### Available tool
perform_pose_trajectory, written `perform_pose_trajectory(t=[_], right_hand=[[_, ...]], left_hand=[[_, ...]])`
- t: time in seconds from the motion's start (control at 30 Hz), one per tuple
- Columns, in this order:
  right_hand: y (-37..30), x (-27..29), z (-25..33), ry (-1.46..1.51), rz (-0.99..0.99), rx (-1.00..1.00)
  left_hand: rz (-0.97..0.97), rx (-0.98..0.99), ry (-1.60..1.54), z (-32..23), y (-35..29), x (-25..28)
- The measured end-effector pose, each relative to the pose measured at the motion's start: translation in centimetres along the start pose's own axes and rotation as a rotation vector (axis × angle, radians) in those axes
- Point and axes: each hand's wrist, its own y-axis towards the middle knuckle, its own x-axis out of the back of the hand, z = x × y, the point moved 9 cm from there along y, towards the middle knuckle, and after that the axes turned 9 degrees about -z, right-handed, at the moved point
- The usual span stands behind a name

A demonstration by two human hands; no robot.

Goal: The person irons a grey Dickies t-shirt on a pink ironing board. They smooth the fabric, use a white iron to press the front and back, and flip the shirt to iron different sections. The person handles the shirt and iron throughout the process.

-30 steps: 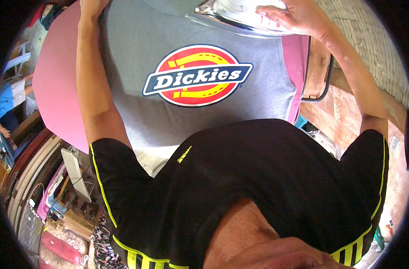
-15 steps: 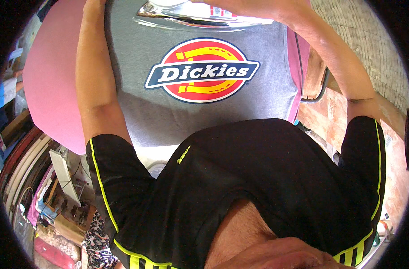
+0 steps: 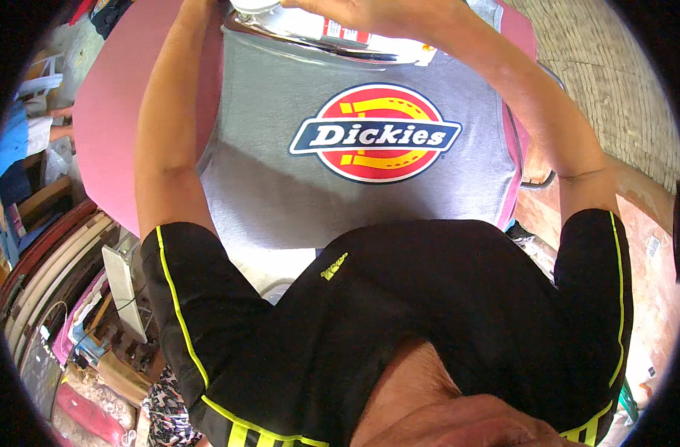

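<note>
A grey shirt (image 3: 269, 97) lies spread over a pink ironing board (image 3: 105, 127), with a red, yellow and dark blue printed emblem (image 3: 377, 164) facing up. Above the emblem, a shiny chrome iron (image 3: 310, 46) rests on the cloth, its pointed end to the right. My right hand (image 3: 377, 13) is closed at the top of the iron, beside its round white part; the upper picture edge cuts off the grip. My left forearm stretches along the left side of the shirt, and the hand itself lies beyond the upper edge.
A dark cord (image 3: 530, 185) loops at the board's right side. On the left, stacked boards and frames (image 3: 53, 276) stand near a pale upright panel (image 3: 124, 294). Farther up on the left, a person's bare legs (image 3: 60, 132) show. A wrinkled light sheet (image 3: 601, 67) covers the upper right.
The iron has slid left across the shirt relative to the emblem. The shirt and board sit farther right and slightly lower in the picture as the view shifts.
</note>
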Motion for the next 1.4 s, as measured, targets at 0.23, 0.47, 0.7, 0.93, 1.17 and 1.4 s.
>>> perform_pose_trajectory(t=[0.23, 0.47, 0.7, 0.93, 1.17, 1.4], right_hand=[[2.2, -0.5, -1.2, -0.001, -0.143, -0.146], [2.9, -0.5, -1.2, 0.005, -0.151, -0.211], [1.6, 1.2, -2.7, -0.059, -0.18, -0.372], [3.8, 0.0, -4.2, 0.023, -0.341, -0.373], [9.3, -2.5, -8.0, 0.067, -0.366, -0.366], [5.7, -2.8, -6.6, 0.126, -0.239, -0.484]], left_hand=[[0.304, 0.037, -0.584, 3.0, 1.8, -2.3], [0.317, 0.031, -0.644, 7.2, 0.0, 1.5], [0.021, 0.002, -0.518, 6.0, -1.7, 3.2], [-0.227, 0.015, -0.354, 6.0, -3.5, 3.8], [-0.34, -0.081, -0.232, 3.2, -4.8, 4.3], [-0.344, -0.005, -0.199, 4.6, -5.0, 4.4]])
